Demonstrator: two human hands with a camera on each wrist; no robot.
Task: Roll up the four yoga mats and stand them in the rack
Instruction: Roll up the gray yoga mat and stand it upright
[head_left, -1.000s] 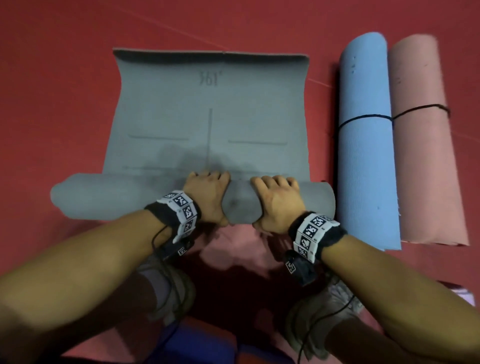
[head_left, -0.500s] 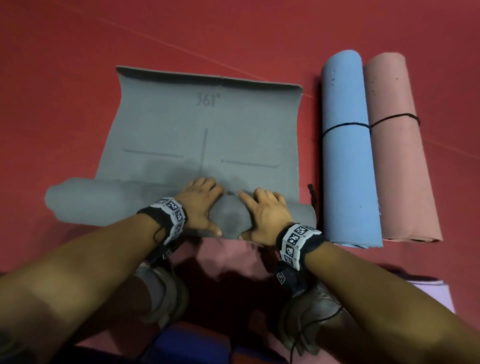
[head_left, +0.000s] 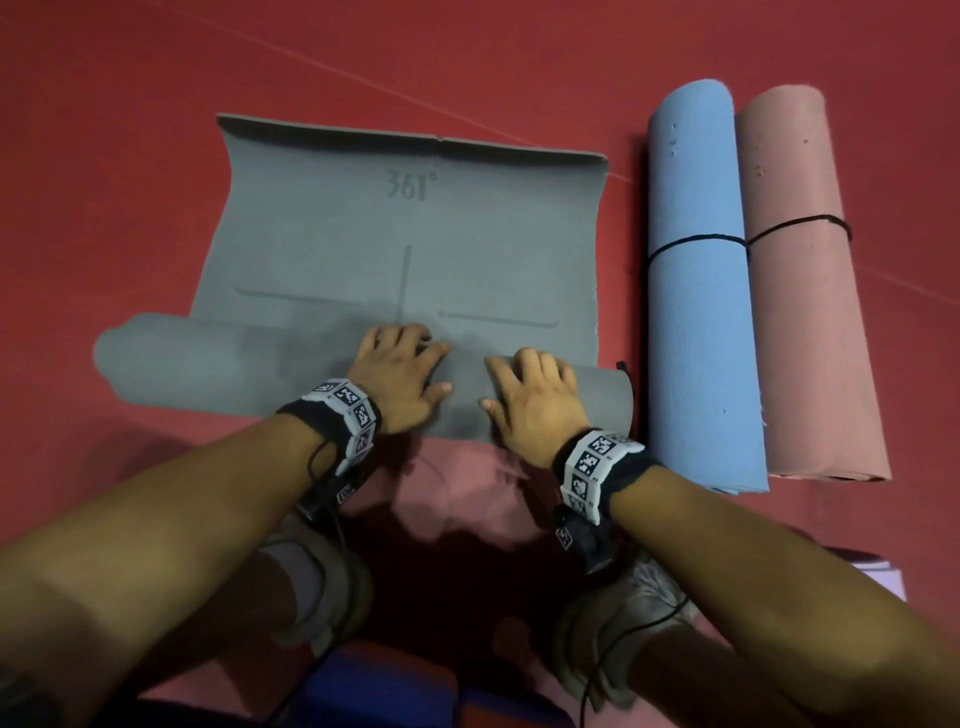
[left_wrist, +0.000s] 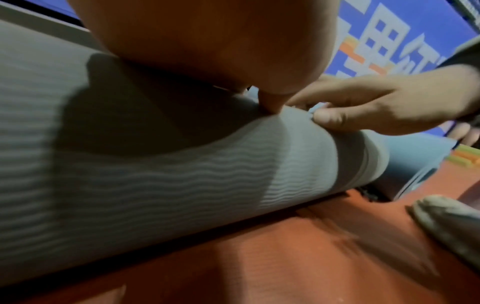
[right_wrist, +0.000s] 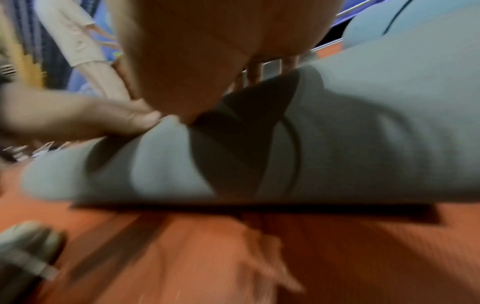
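A grey yoga mat (head_left: 405, 234) lies on the red floor, its near part wound into a thick roll (head_left: 208, 364) and its far part still flat, marked "361°". My left hand (head_left: 400, 374) presses on top of the roll near its middle, fingers spread. My right hand (head_left: 535, 395) presses on the roll's right part the same way. In the left wrist view the roll (left_wrist: 182, 174) shows a wavy texture under my palm. A rolled blue mat (head_left: 696, 291) and a rolled pink mat (head_left: 805, 291) lie side by side to the right, each tied with a black cord.
Red floor (head_left: 104, 130) stretches around the mats. My two shoes (head_left: 322, 587) stand just behind the roll. A pale purple mat edge (head_left: 883, 577) shows at the lower right. The rack is not in the head view.
Both hands went from curled over the roll's top to flat with fingers spread, and the roll has moved forward over the flat part, which is now shorter.
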